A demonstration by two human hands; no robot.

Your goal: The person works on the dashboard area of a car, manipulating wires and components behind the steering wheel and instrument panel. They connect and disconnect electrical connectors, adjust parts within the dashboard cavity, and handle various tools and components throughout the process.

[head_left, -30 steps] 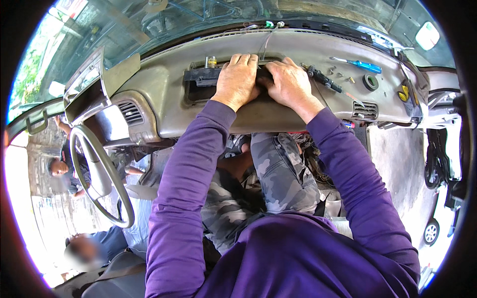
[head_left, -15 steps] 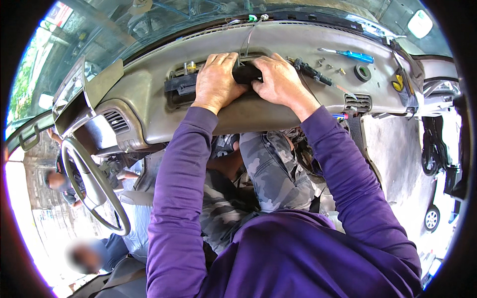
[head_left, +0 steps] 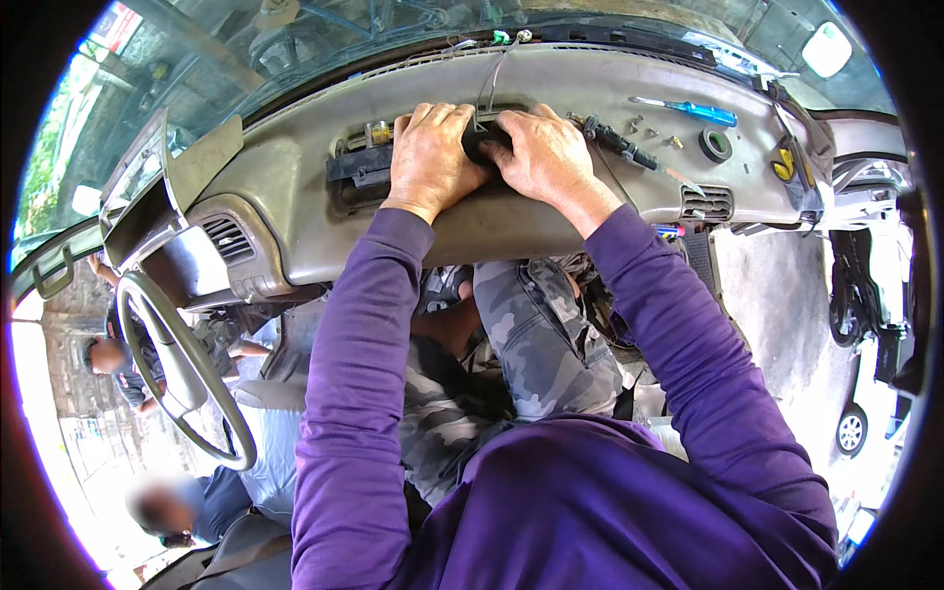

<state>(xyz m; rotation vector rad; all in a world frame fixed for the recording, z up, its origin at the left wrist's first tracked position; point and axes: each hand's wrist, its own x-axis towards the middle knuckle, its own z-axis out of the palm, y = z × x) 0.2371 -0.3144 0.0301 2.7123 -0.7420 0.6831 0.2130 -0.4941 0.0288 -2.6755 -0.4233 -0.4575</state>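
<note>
Both of my hands rest over a recess in the top of a grey-beige dashboard [head_left: 324,231]. My left hand [head_left: 438,157] curls round a long black plastic housing [head_left: 364,167], whose left end sticks out past it. My right hand [head_left: 544,159] is closed over the dark part between the hands, fingers over its far side and thumb pointing toward the left hand. What lies under the palms is hidden. Thin wires [head_left: 493,79] rise from behind the hands toward the windshield. A small yellowish piece [head_left: 378,133] stands beside the housing.
Right of my hands lie a black slim tool [head_left: 619,143], several small screws [head_left: 676,142], a blue screwdriver [head_left: 710,113], a black tape roll [head_left: 716,146] and a yellow-and-black tool [head_left: 787,165]. The steering wheel [head_left: 187,374] is at left; a person [head_left: 177,501] sits at lower left.
My right hand has shifted slightly left and turned inward, covering more of the dark part between the hands. The left hand stays nearly in place.
</note>
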